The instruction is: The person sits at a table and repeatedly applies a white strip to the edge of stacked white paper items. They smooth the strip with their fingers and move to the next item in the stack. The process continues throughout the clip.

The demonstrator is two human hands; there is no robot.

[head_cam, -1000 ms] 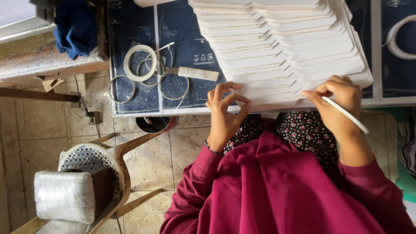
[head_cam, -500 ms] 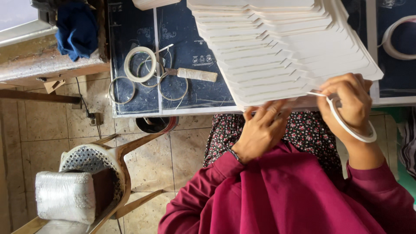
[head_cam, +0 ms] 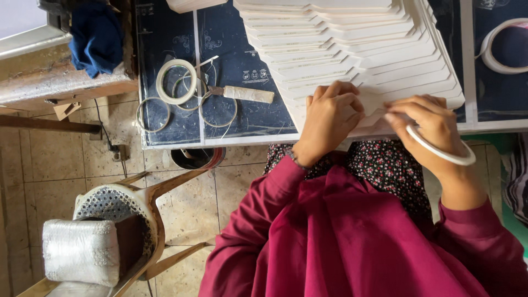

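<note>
A fanned stack of white cardboard pieces (head_cam: 352,49) lies on the dark work table (head_cam: 247,66). My left hand (head_cam: 330,118) presses down on the near edge of the lowest pieces, fingers curled on the card. My right hand (head_cam: 429,124) rests beside it at the stack's near right corner, with a white roll of tape (head_cam: 440,148) looped around the hand near the wrist; its fingertips touch the card edge.
Left of the stack lie a tape roll (head_cam: 176,81), thin empty rings (head_cam: 153,114) and a white-handled knife (head_cam: 242,93). Another white ring (head_cam: 498,47) sits at the far right. A blue cloth (head_cam: 96,41) lies on a bench; a chair (head_cam: 104,236) stands on the tiled floor.
My left hand dropped from the table edge toward my lap, then came back up onto the stack. The stack's near edge shifted and the tape roll slid onto my right wrist.
</note>
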